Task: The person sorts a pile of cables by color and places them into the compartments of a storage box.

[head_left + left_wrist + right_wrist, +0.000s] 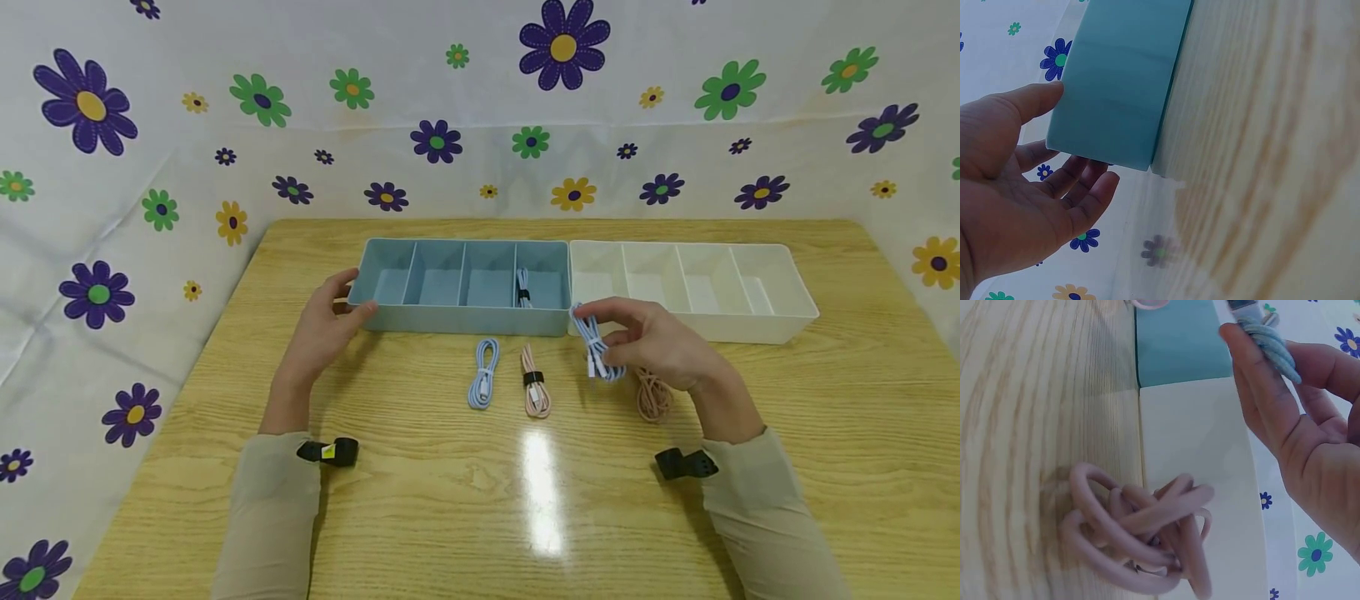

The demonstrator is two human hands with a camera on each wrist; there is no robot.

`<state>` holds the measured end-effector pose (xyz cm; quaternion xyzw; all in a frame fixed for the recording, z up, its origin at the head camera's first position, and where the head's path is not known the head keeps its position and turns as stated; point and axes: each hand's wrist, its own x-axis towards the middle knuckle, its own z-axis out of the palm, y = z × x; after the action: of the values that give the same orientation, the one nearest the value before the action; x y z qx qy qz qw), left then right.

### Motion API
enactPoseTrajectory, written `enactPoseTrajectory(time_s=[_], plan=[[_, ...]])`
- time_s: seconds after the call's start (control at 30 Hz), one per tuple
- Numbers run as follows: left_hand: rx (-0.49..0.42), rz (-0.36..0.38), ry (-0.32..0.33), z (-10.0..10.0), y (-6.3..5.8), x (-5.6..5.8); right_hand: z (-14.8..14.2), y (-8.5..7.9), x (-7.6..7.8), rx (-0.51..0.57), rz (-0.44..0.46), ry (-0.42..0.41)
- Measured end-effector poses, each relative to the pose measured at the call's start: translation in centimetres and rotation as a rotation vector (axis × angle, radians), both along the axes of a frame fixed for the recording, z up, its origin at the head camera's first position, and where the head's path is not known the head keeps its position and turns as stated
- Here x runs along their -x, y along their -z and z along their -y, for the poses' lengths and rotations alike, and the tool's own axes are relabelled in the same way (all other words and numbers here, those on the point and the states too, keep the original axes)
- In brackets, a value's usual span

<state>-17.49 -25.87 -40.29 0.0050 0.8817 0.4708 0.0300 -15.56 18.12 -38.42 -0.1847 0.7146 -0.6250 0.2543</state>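
Note:
In the head view, my right hand (660,346) pinches a coiled light-blue cable (592,346) with white connectors, held in front of where the two boxes meet. The right wrist view shows this cable (1269,347) between thumb and fingers. My left hand (322,325) rests at the left end of the blue divided box (465,319); its thumb touches the rim, with the other fingers relaxed beside the end wall (1110,94). Another blue cable (523,287) with a black strap stands in the box's rightmost compartment. The white divided box (735,327) adjoins it on the right.
On the wooden table (420,500), a coiled blue cable (483,373) and a strapped pink cable (534,383) lie before the blue box. A bundled pink cable (654,396) lies below my right hand. Behind the table hangs a flower-patterned cloth (480,100).

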Motion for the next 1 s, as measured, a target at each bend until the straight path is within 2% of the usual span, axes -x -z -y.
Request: enactPoseTrajectory(time_s=[0.37,0.53,0.83,1.0], plan=[[-0.01,-0.007,0.007,0.12,0.08,-0.06,0.08,-0.36,0.0,0.052,0.102,0.093],[-0.009,-0.013,0.01,0.16,0.11,-0.09,0.02,-0.18,0.16,0.086,0.121,0.113],[-0.008,-0.016,0.009,0.21,0.24,0.04,0.0,-0.27,0.2,0.067,0.171,0.195],[-0.012,-0.013,0.009,0.1,0.26,0.01,-0.07,-0.41,0.03,0.077,0.194,0.201]])
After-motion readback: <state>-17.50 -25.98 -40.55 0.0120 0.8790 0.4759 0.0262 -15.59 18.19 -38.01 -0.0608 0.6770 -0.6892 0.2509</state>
